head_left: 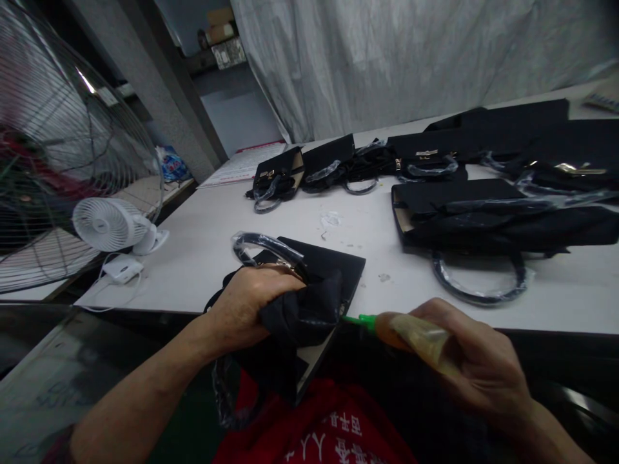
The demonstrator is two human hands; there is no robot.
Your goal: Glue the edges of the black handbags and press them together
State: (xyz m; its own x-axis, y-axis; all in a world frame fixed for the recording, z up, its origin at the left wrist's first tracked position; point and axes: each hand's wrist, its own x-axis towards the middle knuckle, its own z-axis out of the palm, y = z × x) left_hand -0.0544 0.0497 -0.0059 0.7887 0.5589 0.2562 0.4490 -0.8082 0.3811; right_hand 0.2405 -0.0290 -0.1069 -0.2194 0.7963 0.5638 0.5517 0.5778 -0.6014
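A black handbag (333, 261) lies tilted over the table's front edge, its loop handle (265, 243) wrapped in clear plastic. My left hand (251, 299) is closed on this bag, bunching its soft black material. In my right hand (476, 361) is a squeeze bottle (418, 335) with yellowish contents and a green nozzle. The nozzle's tip points left and meets or nearly meets the bag's side edge; contact is hard to tell. A second plastic-wrapped handle hangs below the bag, in front of a red apron (333, 428) with white lettering.
Several black handbags stand along the back of the white table (203, 258). A larger black bag (503, 219) lies at right, its handle toward me. A small white fan (109, 224) and a big caged fan (62, 142) are at left.
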